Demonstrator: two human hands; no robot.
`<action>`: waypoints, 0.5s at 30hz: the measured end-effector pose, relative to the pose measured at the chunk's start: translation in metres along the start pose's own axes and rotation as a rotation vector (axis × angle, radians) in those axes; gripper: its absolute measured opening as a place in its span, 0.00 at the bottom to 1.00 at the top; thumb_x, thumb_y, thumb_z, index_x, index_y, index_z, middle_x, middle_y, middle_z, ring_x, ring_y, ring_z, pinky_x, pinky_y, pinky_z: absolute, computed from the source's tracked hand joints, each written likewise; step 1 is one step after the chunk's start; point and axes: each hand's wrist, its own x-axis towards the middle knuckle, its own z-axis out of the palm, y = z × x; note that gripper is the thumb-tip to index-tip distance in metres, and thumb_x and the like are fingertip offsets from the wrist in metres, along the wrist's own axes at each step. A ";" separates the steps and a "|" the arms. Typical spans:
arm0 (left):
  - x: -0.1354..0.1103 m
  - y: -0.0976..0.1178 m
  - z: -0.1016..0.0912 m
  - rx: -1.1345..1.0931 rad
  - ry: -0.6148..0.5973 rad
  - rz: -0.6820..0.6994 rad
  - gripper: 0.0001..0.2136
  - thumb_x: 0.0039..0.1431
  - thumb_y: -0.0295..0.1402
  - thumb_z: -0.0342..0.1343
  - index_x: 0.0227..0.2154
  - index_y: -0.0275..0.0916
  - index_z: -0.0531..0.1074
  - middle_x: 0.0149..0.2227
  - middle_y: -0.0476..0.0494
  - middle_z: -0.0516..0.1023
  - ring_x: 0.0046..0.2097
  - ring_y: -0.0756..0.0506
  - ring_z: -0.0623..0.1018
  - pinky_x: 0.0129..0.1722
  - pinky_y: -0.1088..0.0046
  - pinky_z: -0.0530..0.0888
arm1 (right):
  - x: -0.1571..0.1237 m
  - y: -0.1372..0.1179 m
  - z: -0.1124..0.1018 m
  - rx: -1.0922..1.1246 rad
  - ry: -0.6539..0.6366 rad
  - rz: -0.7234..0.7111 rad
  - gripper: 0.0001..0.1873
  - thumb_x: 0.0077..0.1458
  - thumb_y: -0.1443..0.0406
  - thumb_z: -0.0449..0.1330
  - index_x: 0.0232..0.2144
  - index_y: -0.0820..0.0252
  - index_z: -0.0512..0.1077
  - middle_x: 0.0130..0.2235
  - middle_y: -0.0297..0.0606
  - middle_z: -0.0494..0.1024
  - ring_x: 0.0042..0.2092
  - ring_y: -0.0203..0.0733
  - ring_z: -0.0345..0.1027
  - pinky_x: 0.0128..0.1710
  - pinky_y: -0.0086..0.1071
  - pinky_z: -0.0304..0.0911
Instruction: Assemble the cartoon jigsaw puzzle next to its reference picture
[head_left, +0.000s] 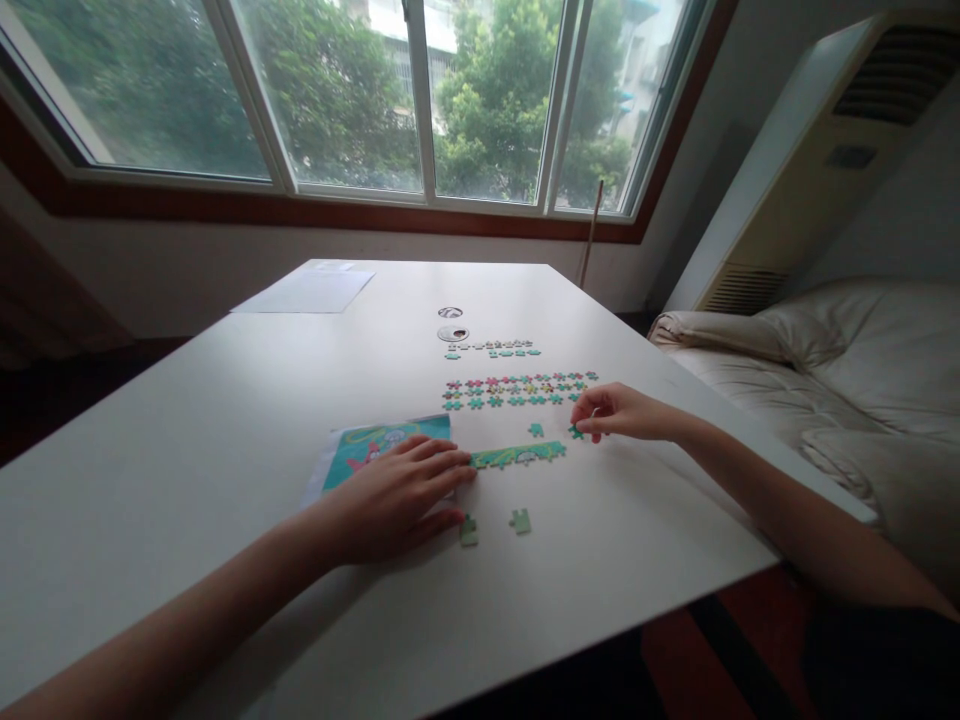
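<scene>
My left hand [405, 495] lies flat with its fingers stretched out, over the right part of a picture sheet [351, 462] and reaching the left end of a joined strip of puzzle pieces [521, 455]. My right hand [611, 412] pinches a teal puzzle piece [576, 431] by its edge, just beyond the strip's right end. A single teal piece [535, 430] lies above the strip. Below it are two pale green pieces, one [469, 530] beside my left thumb and another [520, 520] farther right.
Rows of loose puzzle pieces [517, 388] lie across the middle of the white table [225, 420], with smaller rows [495, 345] behind. Two round discs [452, 333] sit farther back. White paper [307, 291] rests at the far left. A pale sofa [750, 370] stands at the right.
</scene>
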 end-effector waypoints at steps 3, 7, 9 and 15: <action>0.000 0.000 0.001 -0.001 0.011 -0.001 0.15 0.62 0.38 0.46 0.50 0.40 0.64 0.50 0.41 0.70 0.51 0.40 0.68 0.50 0.59 0.65 | 0.001 0.000 0.006 0.002 -0.001 0.054 0.18 0.42 0.54 0.63 0.29 0.64 0.73 0.25 0.34 0.73 0.25 0.31 0.64 0.24 0.26 0.61; 0.000 -0.001 0.002 -0.006 0.032 0.003 0.15 0.62 0.38 0.46 0.50 0.41 0.65 0.50 0.41 0.71 0.51 0.40 0.68 0.50 0.60 0.65 | 0.003 0.000 0.015 -0.036 -0.004 0.093 0.17 0.42 0.55 0.63 0.29 0.64 0.74 0.22 0.32 0.72 0.22 0.29 0.59 0.20 0.24 0.52; 0.000 -0.002 0.002 0.001 0.029 0.006 0.15 0.62 0.38 0.46 0.50 0.41 0.65 0.50 0.41 0.70 0.51 0.40 0.68 0.50 0.60 0.65 | 0.003 -0.001 0.018 -0.067 0.013 0.096 0.15 0.43 0.56 0.62 0.28 0.64 0.75 0.20 0.32 0.71 0.21 0.29 0.57 0.19 0.24 0.49; 0.000 -0.001 0.001 0.008 0.013 0.007 0.16 0.62 0.38 0.46 0.51 0.40 0.64 0.51 0.40 0.70 0.51 0.39 0.68 0.50 0.60 0.64 | 0.003 -0.003 0.021 -0.101 0.103 0.118 0.14 0.42 0.58 0.61 0.27 0.64 0.74 0.19 0.31 0.70 0.20 0.30 0.56 0.19 0.26 0.49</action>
